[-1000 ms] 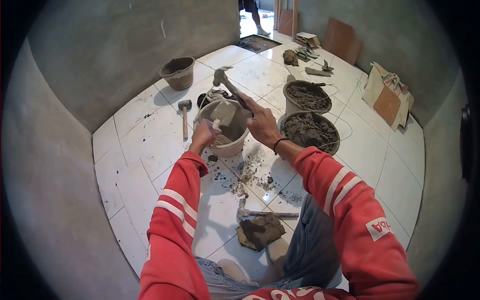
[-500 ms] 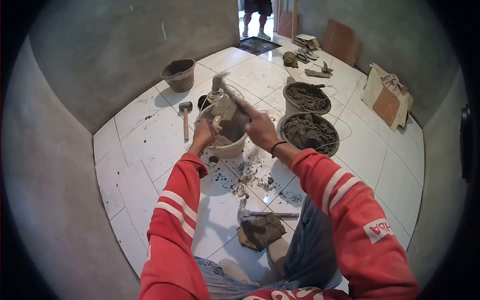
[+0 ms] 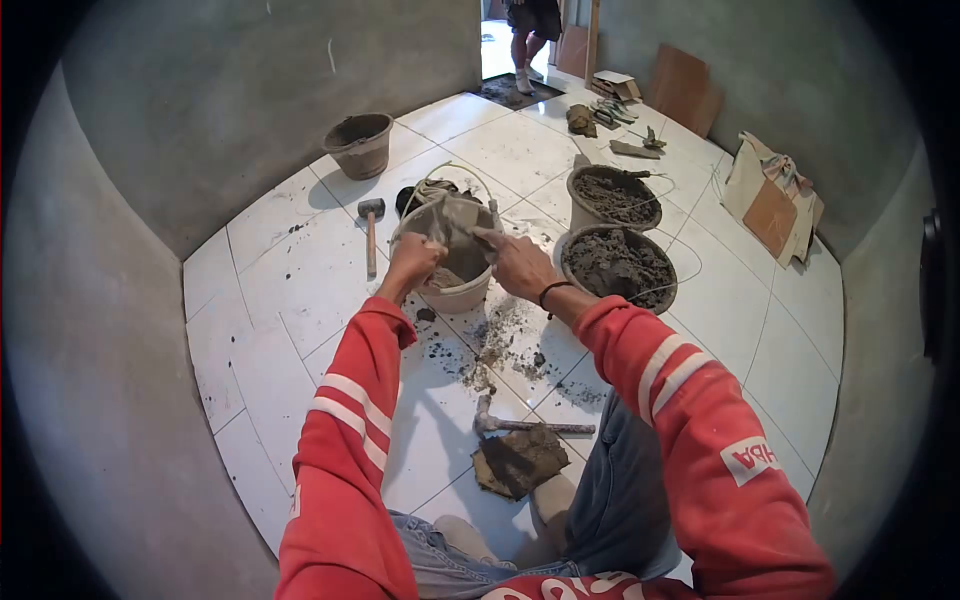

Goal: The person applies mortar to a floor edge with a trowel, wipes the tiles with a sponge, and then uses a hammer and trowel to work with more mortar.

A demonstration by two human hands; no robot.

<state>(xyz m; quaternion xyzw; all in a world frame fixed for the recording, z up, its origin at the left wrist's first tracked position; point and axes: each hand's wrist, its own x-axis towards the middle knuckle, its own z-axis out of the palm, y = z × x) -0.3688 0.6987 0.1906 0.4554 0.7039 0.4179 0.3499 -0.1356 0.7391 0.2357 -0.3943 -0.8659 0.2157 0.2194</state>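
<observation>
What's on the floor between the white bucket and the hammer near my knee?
Scattered mortar crumbs on the tiles lie between the white bucket and the hammer; head view.

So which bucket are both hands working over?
The pale bucket, under the left hand with its trowel and the right hand; the three darker buckets stand apart.

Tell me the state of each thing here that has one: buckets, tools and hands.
left hand, closed on the trowel handle
right hand, closed on the hammer
white bucket, upright, under the trowel
far grey bucket, upright, full of mortar
near grey bucket, upright, full of mortar
wall bucket, upright, contents hidden
mallet, lying flat
spare hammer, lying flat
</observation>
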